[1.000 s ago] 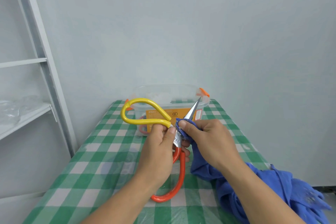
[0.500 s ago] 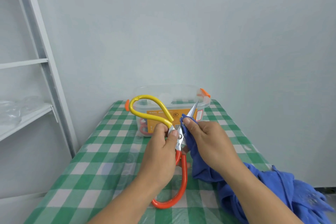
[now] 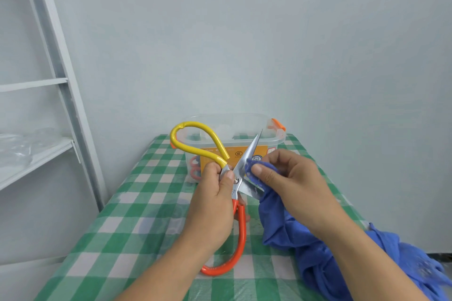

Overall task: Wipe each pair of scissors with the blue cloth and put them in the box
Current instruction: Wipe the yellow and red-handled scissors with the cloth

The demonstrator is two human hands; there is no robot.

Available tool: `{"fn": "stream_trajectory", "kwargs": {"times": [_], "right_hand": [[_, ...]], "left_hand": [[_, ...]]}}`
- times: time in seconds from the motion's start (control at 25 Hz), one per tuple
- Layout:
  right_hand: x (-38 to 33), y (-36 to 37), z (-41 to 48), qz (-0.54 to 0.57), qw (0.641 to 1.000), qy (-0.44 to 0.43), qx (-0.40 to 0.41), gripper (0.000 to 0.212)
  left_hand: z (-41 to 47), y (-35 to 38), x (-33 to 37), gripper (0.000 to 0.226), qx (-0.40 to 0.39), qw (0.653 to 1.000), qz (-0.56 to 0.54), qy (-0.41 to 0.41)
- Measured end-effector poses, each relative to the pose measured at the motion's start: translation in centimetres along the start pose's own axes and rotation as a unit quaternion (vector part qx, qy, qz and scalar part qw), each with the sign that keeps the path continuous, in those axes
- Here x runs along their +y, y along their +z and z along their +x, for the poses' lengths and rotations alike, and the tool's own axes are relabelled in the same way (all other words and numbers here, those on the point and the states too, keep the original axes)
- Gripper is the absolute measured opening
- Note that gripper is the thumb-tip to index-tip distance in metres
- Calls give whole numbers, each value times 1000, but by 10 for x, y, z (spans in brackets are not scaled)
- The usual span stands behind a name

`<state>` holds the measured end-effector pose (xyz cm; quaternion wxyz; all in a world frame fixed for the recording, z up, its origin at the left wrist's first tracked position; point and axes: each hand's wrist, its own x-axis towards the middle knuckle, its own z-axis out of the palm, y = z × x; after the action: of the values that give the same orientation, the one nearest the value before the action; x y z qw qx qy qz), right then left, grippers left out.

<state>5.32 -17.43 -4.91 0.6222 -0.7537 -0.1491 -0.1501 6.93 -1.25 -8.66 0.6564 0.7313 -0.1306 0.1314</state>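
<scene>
The left hand (image 3: 215, 205) holds the scissors (image 3: 248, 154) in a closed grip at the pivot, with the yellow loop beyond it and the orange loop nearer the person. Over the last second the blades have spread apart. The right hand (image 3: 291, 183), its grip pinching a fold of the blue cloth (image 3: 288, 230), has shifted onto the upper blade, just right of the left grip. Wiping seems to have reached the inner faces. The box (image 3: 244, 127) stands beyond both grips on the worktop (image 3: 137, 227), with a red-handled pair (image 3: 195, 168) inside.

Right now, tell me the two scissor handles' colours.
Yellow handle, orange handle; head view shows both.
</scene>
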Motion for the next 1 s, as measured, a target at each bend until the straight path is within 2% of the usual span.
{"fn": "stream_trajectory", "kwargs": {"times": [0.08, 0.4, 0.6, 0.72, 0.8, 0.88, 1.0], "right_hand": [[-1, 4, -2, -19, 1000, 11, -22, 15], [6, 10, 3, 2, 998, 61, 23, 25], [8, 8, 3, 14, 997, 25, 76, 22], [9, 1, 1, 29, 997, 30, 68, 23], [6, -2, -1, 47, 997, 17, 55, 15], [2, -1, -4, 10, 999, -32, 35, 9], [8, 6, -5, -86, 992, -82, 31, 13]], "left_hand": [[0, 0, -1, 31, -2, 1000, -1, -2], [-4, 4, 4, 25, -25, 1000, -19, -2], [-6, 6, 11, 17, -38, 997, -66, -23], [-7, 3, 14, 16, -47, 995, -77, -31], [-5, 2, 12, 15, -52, 994, -89, -47], [-4, 2, 10, 16, -52, 994, -89, -46], [-4, 1, 7, 25, -52, 996, -59, -30]]}}
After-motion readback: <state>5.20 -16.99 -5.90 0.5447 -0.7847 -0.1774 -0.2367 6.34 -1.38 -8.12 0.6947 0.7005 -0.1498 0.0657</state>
